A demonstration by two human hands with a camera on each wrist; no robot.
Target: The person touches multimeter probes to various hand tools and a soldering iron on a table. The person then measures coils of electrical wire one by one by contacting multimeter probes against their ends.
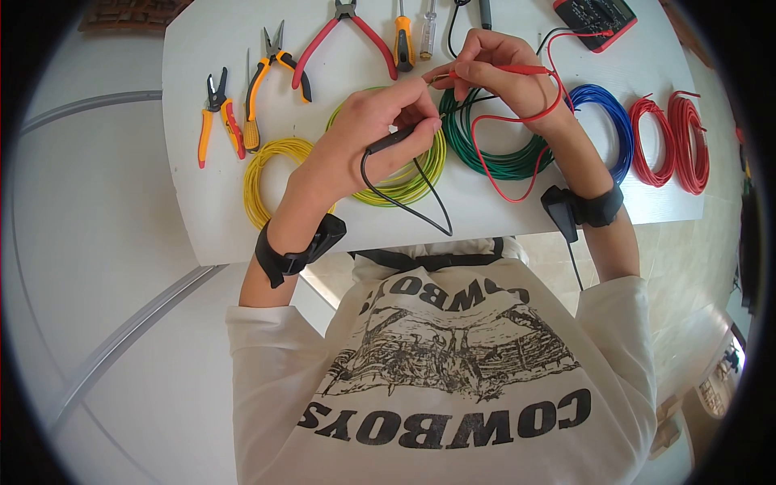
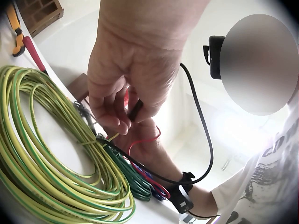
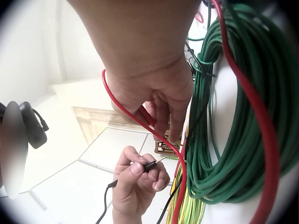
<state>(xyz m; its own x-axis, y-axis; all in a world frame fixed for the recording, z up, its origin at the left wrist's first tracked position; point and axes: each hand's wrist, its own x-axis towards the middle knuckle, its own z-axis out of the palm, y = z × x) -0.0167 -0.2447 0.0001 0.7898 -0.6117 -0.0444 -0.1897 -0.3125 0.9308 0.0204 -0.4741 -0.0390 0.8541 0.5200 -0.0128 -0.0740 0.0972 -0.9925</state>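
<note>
The left hand (image 1: 368, 137) pinches a black probe (image 1: 391, 138) between thumb and fingers; its thin metal tip (image 3: 161, 159) shows in the right wrist view. Close beside it, the right hand (image 1: 509, 77) holds a red probe (image 1: 527, 70), with its fingertips near the left hand's. A yellow-green wire end (image 2: 113, 137) shows by the left fingertips in the left wrist view. Below the hands lie the yellow-green coil (image 1: 432, 166) and green coil (image 1: 493, 166). Red and black leads loop down from the probes. Whether the probe tips touch the wire, I cannot tell.
A yellow coil (image 1: 257, 182) lies at left, a blue coil (image 1: 618, 121) and red coils (image 1: 689, 145) at right. Along the table's (image 1: 218, 234) far side are cutters (image 1: 217, 105), pliers (image 1: 271, 69), red-handled pliers (image 1: 305, 52), screwdrivers (image 1: 403, 44) and a multimeter (image 1: 594, 18).
</note>
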